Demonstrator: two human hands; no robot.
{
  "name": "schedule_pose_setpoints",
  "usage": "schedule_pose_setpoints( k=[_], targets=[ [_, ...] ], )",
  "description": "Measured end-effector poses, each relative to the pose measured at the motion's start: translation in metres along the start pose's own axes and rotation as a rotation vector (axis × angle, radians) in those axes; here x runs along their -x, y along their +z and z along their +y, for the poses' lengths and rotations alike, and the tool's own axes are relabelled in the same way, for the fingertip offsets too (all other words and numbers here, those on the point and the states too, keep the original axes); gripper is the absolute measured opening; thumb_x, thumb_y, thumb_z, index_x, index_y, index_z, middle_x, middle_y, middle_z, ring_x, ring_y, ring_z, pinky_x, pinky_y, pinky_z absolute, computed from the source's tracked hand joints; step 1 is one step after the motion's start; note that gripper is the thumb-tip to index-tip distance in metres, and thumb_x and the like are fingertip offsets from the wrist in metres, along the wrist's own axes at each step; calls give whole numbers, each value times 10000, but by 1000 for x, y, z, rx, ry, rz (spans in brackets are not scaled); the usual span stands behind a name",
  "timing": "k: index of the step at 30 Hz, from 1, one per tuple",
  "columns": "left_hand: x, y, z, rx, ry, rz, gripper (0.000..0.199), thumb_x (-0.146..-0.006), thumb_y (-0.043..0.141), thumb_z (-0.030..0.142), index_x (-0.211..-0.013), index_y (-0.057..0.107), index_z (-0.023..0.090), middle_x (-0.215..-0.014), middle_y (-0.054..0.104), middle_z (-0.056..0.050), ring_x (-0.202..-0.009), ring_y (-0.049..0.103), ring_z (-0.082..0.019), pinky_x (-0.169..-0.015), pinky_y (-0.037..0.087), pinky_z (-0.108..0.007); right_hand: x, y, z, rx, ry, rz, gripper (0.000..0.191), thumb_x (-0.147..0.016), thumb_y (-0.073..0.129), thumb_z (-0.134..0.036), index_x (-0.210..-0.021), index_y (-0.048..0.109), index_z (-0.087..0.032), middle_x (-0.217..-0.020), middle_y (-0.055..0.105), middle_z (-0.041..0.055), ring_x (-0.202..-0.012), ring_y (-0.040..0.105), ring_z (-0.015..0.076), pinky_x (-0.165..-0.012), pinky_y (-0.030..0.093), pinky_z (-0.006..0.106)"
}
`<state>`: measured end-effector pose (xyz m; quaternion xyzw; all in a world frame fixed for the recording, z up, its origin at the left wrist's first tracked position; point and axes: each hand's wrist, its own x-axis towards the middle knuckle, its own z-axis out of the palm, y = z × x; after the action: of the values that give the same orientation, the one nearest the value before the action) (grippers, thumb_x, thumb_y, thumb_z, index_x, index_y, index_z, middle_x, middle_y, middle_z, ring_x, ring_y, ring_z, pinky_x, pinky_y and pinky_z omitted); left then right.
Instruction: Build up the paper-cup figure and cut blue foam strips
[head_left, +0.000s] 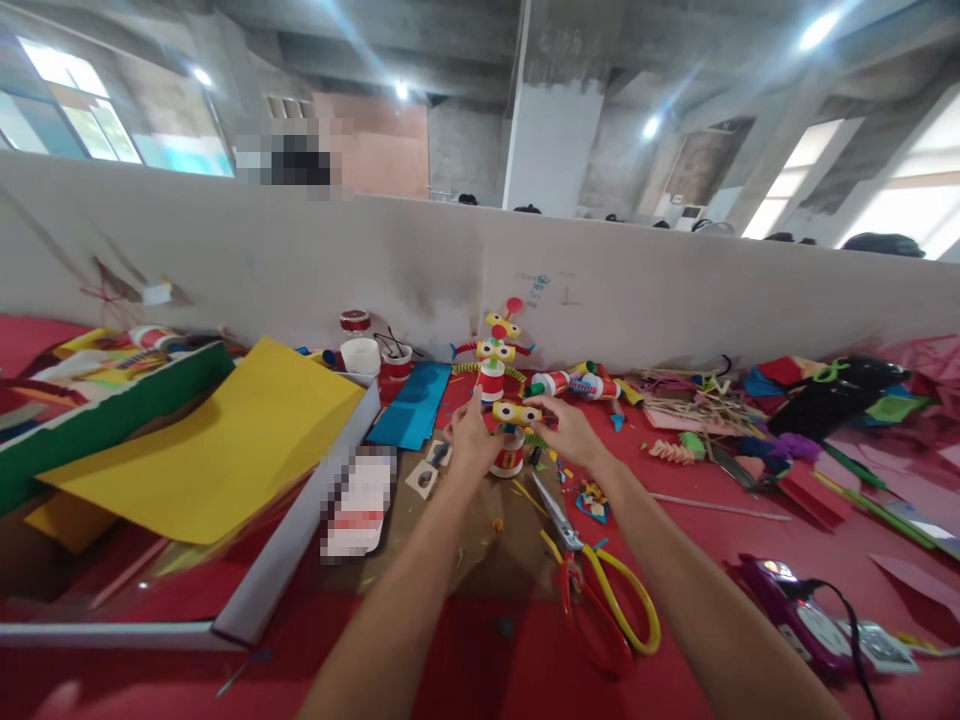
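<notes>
Between my hands stands a small paper-cup figure [508,455] with a red and white body and a yellow head with two round eyes. My right hand [570,432] pinches the right end of the head. My left hand [472,442] is closed at the figure's left side, index finger pointing up; its fingertips are partly hidden. Right behind stands a similar figure [492,380] with springy paper arms, and another yellow head with a red ball shows above it. Scissors [559,515] with yellow and red handles lie in front, on and beside a brown board [480,560].
On the left are a white-edged box [300,540] with yellow paper [217,440], a phone [360,500] and blue paper [411,405]. More cup figures [577,385] lie behind my right hand. Sticks [697,395], paper scraps and a purple corded device [802,615] are to the right. A white partition [420,270] rises behind.
</notes>
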<state>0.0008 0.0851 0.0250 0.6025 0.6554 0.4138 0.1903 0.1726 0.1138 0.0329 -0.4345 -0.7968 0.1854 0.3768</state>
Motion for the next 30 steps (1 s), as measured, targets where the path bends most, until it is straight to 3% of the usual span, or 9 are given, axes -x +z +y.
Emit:
schedule_pose_setpoints(
  k=[6,13,22,30],
  targets=[
    [5,15,-2,23,-120,62,1001,-593,745,285,-1428,208,161,-1172,616,-144,-1252,378,-324,-965,263,-479,1,3,0,5,-31,0,320,-750,535,-160,-1048,643,-205,-1056,656,72,-987,601,201,-855,480,357],
    [3,16,4,32,-145,47,922,-605,738,273,-1395,273,179,-1157,604,-156,-1198,456,-302,-957,287,-455,0,4,-6,4,13,0,244,-775,577,-285,-993,632,-192,-949,679,52,-845,616,189,-784,475,335],
    [-11,20,-7,302,-224,-30,942,-496,792,164,-1335,365,201,-1064,666,-91,-1018,597,-261,-882,398,-386,-2,14,-2,-88,34,-11,283,-793,553,-268,-1057,637,-211,-1033,686,45,-906,619,191,-800,465,321],
    [-14,24,-14,356,-228,28,851,-483,793,98,-1263,465,187,-1008,689,-92,-975,624,-258,-910,412,-418,-5,17,-1,-64,23,-27,250,-776,569,-230,-1014,648,-227,-1020,692,29,-906,619,189,-818,457,323]
  ],
)
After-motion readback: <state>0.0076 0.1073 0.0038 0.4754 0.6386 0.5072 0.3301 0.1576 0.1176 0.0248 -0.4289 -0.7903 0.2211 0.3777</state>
